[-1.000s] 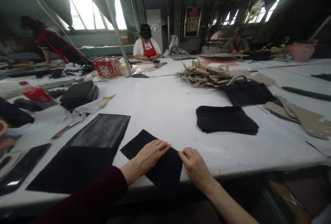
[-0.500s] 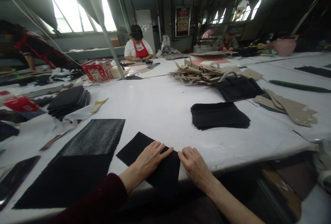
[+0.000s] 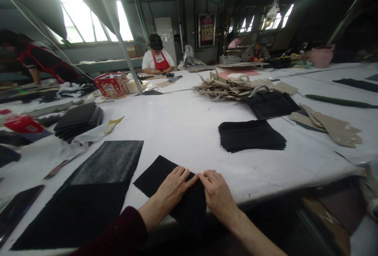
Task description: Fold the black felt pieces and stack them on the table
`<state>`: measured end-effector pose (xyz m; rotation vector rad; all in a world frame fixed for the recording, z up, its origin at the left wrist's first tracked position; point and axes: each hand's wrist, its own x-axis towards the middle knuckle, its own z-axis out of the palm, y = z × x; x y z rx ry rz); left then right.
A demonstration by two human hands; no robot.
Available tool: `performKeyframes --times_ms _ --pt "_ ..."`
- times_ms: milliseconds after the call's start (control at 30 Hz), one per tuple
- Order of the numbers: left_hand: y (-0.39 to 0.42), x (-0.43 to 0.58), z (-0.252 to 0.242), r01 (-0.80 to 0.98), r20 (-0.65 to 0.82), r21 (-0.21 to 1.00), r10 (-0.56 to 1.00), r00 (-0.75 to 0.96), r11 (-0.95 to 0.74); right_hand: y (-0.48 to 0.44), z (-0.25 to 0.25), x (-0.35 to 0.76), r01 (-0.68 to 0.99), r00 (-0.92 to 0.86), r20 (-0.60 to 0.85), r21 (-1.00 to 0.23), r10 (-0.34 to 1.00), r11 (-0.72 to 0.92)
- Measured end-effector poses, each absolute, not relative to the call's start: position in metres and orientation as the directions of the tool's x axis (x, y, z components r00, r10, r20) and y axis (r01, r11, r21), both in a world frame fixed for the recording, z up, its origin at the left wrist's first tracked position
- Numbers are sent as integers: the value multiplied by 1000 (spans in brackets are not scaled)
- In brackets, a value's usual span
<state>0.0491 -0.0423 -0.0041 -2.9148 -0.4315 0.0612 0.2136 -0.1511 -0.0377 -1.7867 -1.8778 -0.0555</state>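
Evidently, work on the small black cloth (image 3: 156, 173) is partway along: it lies at the near edge of the white table (image 3: 165, 126), under both hands, its near right part seeming to hang over the edge. The left hand (image 3: 173, 187) rests spread flat on it, fingers stretched out, the forefinger reaching right along the far edge. The right hand (image 3: 218, 195) is bunched at the right end of that edge, its fingertips drawn narrow and meeting the left forefinger; whether they pinch the cloth, I cannot tell. That edge looks as if it is being pressed or turned, though no finished fold can be made out, so this piece probably has some handling left. To the far right of the hands sits a stack of similar black pieces (image 3: 251, 136), none being touched; whether they are done or waiting is not shown. A larger black sheet (image 3: 76, 212) with a greyish far end lies just left. As for containers, a red patterned box (image 3: 110, 86) stands at the far left with something pale showing at its top. At the far right are a pink bucket (image 3: 321, 58) and a see-through tub (image 3: 229, 60), their contents too small to make out. Nearer, a black handbag (image 3: 271, 103) lies beside the stack, its inside hidden.
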Motion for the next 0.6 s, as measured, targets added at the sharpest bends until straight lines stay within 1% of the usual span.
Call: performKeyframes --times_ms 133,267,367,500,600 --pt "-41 48 -6 301 -2 -141 304 953 -943 -157 -41 211 979 -14 400 -180 917 93" --pt "-33 36 -9 336 26 -45 335 942 -941 -168 -42 217 990 -41 401 -108 915 91" --pt "-26 26 -12 390 42 -11 389 920 -921 -170 -41 219 991 -49 402 -95 914 95" --pt "-23 22 -14 401 33 -20 400 916 -916 -159 -35 214 992 -3 377 -115 926 50" --pt "-24 25 -13 401 33 -29 400 916 -916 -144 -33 206 995 0 352 -90 936 34"
